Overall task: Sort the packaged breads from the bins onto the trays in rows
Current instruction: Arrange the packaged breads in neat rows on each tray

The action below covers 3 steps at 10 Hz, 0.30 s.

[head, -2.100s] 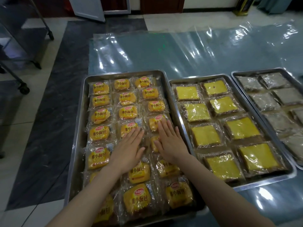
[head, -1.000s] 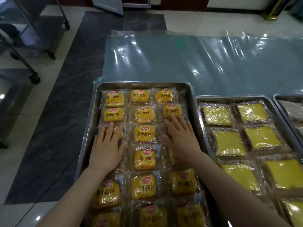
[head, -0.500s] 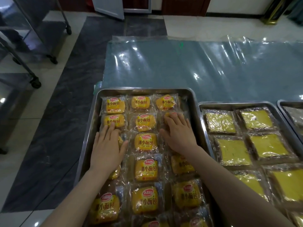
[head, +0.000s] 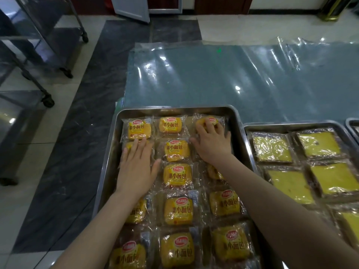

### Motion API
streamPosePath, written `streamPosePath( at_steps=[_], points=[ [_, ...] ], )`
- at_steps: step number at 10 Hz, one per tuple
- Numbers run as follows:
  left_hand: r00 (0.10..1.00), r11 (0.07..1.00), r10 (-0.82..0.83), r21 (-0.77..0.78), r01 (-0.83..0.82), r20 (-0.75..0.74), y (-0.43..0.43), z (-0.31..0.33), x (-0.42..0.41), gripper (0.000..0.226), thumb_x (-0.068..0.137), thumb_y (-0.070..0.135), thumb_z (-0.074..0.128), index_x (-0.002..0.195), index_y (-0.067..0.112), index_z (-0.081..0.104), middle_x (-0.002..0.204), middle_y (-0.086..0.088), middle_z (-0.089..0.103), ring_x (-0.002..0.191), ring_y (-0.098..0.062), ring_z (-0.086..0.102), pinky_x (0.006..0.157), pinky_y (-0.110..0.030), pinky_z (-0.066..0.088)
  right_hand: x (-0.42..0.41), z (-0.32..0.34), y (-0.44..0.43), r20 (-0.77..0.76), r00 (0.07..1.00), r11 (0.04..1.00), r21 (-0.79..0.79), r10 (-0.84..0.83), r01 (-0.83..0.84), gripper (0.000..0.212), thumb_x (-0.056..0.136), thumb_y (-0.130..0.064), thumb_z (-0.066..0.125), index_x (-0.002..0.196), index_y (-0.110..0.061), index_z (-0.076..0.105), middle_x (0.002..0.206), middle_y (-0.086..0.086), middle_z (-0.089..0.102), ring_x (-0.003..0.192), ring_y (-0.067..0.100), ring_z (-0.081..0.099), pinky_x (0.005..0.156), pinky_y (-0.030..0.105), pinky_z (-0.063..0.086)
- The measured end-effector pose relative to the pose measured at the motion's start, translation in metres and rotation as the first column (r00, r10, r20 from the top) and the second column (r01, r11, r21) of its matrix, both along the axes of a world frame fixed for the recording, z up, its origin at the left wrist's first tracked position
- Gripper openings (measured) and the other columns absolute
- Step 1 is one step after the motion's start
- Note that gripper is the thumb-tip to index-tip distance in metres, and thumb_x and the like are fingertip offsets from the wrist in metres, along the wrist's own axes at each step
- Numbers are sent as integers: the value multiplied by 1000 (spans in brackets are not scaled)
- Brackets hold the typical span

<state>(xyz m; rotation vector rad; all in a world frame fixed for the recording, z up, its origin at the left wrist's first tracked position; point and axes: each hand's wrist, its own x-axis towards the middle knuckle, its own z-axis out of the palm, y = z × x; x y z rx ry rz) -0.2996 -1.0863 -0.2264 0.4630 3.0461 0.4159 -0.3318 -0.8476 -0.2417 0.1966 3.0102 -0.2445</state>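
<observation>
A steel tray (head: pixel 108 158) holds three rows of small yellow packaged breads (head: pixel 177 175) with red logos. My left hand (head: pixel 137 167) lies flat, fingers straight, on the packets of the left row near the tray's far end. My right hand (head: pixel 212 142) presses flat on the right row, its fingertips on the far right packet (head: pixel 210 119). To the right, a second tray (head: pixel 291 126) carries clear-wrapped yellow square cakes (head: pixel 291 183).
The trays sit on a blue-green table covered with clear plastic sheet (head: pixel 233 78). A third tray's corner (head: pixel 352 123) shows at the right edge. Wheeled metal racks (head: pixel 38 55) stand on the floor at the left.
Both hands have slid toward the far end of the tray, from the middle packets up the left and right rows. The view has tilted closer to the tray.
</observation>
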Motion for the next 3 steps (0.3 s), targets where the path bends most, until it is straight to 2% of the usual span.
streamPosePath(
  at_steps=[2, 3],
  points=[
    [999, 999, -29, 22, 28, 42, 6, 6, 5, 60, 92, 52, 27, 145, 25, 20, 156, 1, 8, 142, -14, -3, 117, -40, 0, 2, 3, 7, 21, 999, 999, -41, 24, -23, 60, 94, -59, 29, 147, -32, 18, 160, -1, 1, 145, 37, -2, 111, 62, 4],
    [998, 998, -48, 30, 48, 27, 7, 15, 8, 61, 92, 52, 28, 146, 25, 18, 157, 1, 6, 142, -14, -5, 116, -39, -2, 7, 10, 8, -19, 995, 993, -63, 100, -101, 62, 96, -54, 31, 149, -29, 14, 161, -1, -1, 146, 29, -6, 113, 60, 1]
  ],
)
